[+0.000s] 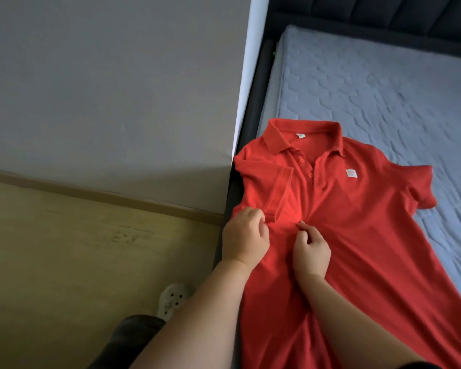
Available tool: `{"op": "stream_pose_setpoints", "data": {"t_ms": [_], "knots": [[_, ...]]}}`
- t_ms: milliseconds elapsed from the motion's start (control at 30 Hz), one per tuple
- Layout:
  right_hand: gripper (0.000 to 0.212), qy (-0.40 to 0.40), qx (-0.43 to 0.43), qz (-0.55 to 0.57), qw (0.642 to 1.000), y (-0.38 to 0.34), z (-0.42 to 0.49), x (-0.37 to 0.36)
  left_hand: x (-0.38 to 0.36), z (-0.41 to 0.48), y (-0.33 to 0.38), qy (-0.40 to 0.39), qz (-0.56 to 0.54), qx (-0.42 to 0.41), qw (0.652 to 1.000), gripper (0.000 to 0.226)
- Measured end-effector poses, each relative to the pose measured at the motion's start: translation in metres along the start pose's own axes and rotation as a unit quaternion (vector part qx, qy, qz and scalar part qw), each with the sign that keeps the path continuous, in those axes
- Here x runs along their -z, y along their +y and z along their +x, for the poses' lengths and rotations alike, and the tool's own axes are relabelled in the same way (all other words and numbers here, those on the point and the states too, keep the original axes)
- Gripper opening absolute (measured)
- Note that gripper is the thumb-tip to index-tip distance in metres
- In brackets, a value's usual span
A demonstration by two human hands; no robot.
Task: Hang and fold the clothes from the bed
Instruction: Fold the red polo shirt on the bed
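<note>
A red polo shirt (351, 209) lies front up on the grey quilted mattress (370, 83), collar toward the headboard. Its near-side sleeve is folded in over the chest; the far sleeve lies spread to the right. My left hand (244, 237) is at the shirt's left edge by the folded sleeve's cuff, fingers curled and pinching the fabric there. My right hand (310, 247) rests on the middle of the shirt with fingers curled, fingertips pinching a small ridge of cloth from which creases radiate.
The dark bed frame (253, 102) runs along the mattress's left side, hard against a grey wall (104, 89). Wooden floor (77, 262) lies to the left, with my foot in a white perforated clog (171, 299) and dark trouser leg beside the bed.
</note>
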State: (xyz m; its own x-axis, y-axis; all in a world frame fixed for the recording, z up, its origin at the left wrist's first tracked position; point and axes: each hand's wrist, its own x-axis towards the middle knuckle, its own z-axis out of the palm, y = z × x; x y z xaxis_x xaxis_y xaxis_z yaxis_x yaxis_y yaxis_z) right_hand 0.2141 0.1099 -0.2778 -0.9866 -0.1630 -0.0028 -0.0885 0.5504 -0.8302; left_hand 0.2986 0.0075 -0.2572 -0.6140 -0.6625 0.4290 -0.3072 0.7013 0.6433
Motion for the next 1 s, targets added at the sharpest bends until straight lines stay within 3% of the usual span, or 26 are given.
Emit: {"op": "stream_pose_setpoints", "data": {"t_ms": [67, 100, 133, 200, 267, 300, 367, 433, 467, 500, 567, 667, 733, 833, 1000], "knots": [[0.019, -0.010, -0.007, -0.002, 1.000, -0.011, 0.012, 0.003, -0.004, 0.004, 0.008, -0.071, -0.027, 0.184, 0.980, 0.031], [0.014, -0.015, -0.012, -0.007, 1.000, -0.021, 0.022, 0.004, -0.007, 0.007, 0.010, -0.102, -0.059, 0.292, 0.949, 0.041], [0.014, -0.023, -0.016, -0.011, 1.000, -0.031, 0.035, 0.003, -0.009, 0.011, 0.010, -0.115, -0.119, 0.398, 0.902, 0.049], [0.033, -0.049, -0.017, -0.002, 0.999, -0.055, 0.063, -0.003, -0.012, 0.018, 0.006, -0.085, -0.306, 0.558, 0.767, 0.057], [0.056, -0.089, -0.017, 0.012, 0.996, -0.077, 0.089, -0.016, -0.012, 0.021, 0.002, -0.037, -0.474, 0.614, 0.630, 0.054], [0.063, -0.110, -0.025, 0.018, 0.993, -0.085, 0.099, -0.024, -0.012, 0.022, 0.001, -0.023, -0.530, 0.617, 0.582, 0.049], [0.068, -0.144, -0.032, -0.004, 0.989, -0.095, 0.111, -0.039, -0.011, 0.023, -0.002, 0.002, -0.590, 0.614, 0.524, 0.040], [0.044, -0.154, -0.021, -0.033, 0.987, -0.096, 0.118, -0.048, -0.011, 0.025, -0.002, 0.028, -0.609, 0.617, 0.499, 0.035], [0.022, -0.132, -0.017, -0.031, 0.991, -0.095, 0.118, -0.049, -0.010, 0.026, -0.002, 0.037, -0.611, 0.620, 0.490, 0.034], [0.015, -0.100, -0.015, -0.013, 0.995, -0.094, 0.117, -0.048, -0.009, 0.027, -0.001, 0.043, -0.613, 0.623, 0.483, 0.033], [0.022, -0.021, -0.023, 0.034, 0.999, -0.086, 0.112, -0.041, -0.007, 0.028, 0.001, 0.047, -0.622, 0.619, 0.477, 0.032], [0.008, 0.071, -0.062, 0.049, 0.994, -0.065, 0.094, -0.026, -0.009, 0.028, 0.002, 0.055, -0.624, 0.616, 0.477, 0.029], [0.006, 0.049, -0.090, 0.001, 0.995, -0.048, 0.084, -0.017, -0.010, 0.028, 0.003, 0.055, -0.611, 0.619, 0.491, 0.021], [0.021, -0.022, -0.047, -0.112, 0.992, -0.042, 0.085, -0.013, -0.010, 0.027, 0.004, 0.034, -0.602, 0.614, 0.509, 0.012], [0.027, -0.060, 0.005, -0.126, 0.990, -0.066, 0.108, -0.021, -0.009, 0.033, 0.003, -0.021, -0.612, 0.598, 0.517, 0.006]]}}
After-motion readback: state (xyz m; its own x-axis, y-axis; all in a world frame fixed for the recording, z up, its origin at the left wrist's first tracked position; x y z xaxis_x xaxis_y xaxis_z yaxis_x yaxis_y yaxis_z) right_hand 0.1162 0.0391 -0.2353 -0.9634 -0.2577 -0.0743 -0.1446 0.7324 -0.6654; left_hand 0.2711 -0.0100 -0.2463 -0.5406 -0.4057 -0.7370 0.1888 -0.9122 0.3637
